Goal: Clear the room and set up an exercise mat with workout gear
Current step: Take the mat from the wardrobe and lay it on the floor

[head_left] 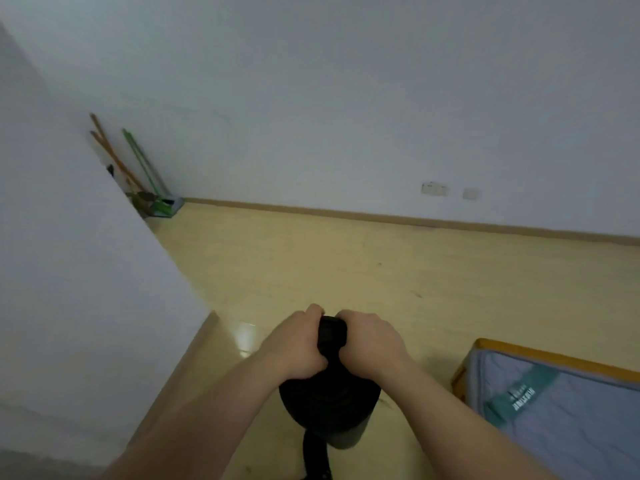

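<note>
**Both hands gripping the strap on a rolled mat**

The left hand (299, 344) and right hand (372, 341) are clamping, fingers curled, onto a black strap (332, 334) at the top of the rolled black mat (329, 403), one on each side. The mat is standing on end over the yellow floor (346, 258), just left of the bed (540, 351). Brooms (138, 168) are leaning in the wall corner, far left of the bed.

Matt black rolled mat (329, 407), glossy yellow floor (346, 265), quilted cloth mattress (571, 420).
</note>
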The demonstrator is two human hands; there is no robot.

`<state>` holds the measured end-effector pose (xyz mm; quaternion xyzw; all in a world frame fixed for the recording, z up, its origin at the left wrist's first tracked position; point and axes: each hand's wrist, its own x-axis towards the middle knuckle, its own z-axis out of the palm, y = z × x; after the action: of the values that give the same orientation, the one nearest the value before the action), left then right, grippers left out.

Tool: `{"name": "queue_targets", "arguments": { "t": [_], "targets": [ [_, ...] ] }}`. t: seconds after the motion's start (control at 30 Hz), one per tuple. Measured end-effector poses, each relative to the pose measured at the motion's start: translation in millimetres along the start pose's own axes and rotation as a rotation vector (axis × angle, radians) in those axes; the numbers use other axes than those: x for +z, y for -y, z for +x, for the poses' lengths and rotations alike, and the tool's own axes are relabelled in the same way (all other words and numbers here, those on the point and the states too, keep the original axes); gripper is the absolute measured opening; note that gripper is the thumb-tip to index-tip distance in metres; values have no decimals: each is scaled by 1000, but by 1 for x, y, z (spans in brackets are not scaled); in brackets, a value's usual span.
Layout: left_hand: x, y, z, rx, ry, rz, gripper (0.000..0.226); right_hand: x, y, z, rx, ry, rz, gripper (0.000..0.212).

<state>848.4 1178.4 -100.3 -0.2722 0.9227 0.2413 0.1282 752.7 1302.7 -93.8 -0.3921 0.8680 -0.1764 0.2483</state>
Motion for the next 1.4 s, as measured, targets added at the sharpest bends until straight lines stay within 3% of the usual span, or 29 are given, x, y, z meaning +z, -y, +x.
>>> {"name": "queue_targets", "arguments": {
  "t": [0.1,0.23,0.6,0.9,1.13,1.4],
  "targets": [
    [-17,-18,99,30,58,-56,55,-31,-36,68,117,-66,23,33],
    [-47,-59,233,219,151,56,28,-82,-86,150,285,-170,90,33],
    [-99,-265,490,697,268,185,27,-233,-253,279,631,-513,278,44],
    [-74,-467,690,839,380,303,33,-365,-454,369,725,-596,317,38],
    [-56,-646,795,949,469,325,35,-479,-598,390,852,-624,348,24],
    [38,-862,905,1090,644,339,35,-572,-802,385,1075,-644,363,29]
  ]
}}
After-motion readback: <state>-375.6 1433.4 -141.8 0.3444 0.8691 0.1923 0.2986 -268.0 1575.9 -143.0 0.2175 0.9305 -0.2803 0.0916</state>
